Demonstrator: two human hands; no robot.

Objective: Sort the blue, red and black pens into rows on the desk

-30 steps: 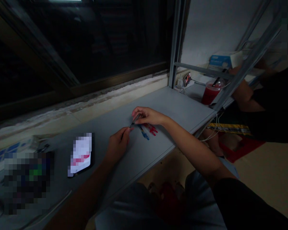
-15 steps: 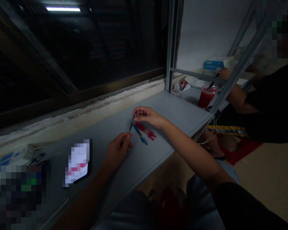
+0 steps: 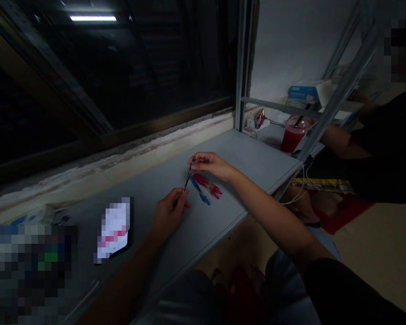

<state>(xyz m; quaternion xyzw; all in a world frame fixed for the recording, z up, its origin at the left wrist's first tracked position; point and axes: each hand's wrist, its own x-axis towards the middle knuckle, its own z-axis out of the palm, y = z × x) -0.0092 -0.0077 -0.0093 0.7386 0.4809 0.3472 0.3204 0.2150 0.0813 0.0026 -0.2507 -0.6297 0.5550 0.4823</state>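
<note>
And now a dark pen (image 3: 188, 178) pinched at both ends, left hand (image 3: 169, 215) and right hand (image 3: 211, 165) clamped on it, just above red and blue pens (image 3: 205, 187) on the gray desk (image 3: 243, 155)!

A slim dark pen (image 3: 188, 177) (fine details too small to tell) tilts above red and blue pens (image 3: 205, 184).

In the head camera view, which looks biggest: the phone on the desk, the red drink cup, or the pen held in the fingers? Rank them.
1. Phone
2. Red drink cup, though it is farther away, so this is unsure
3. Pen, long but very thin
</note>
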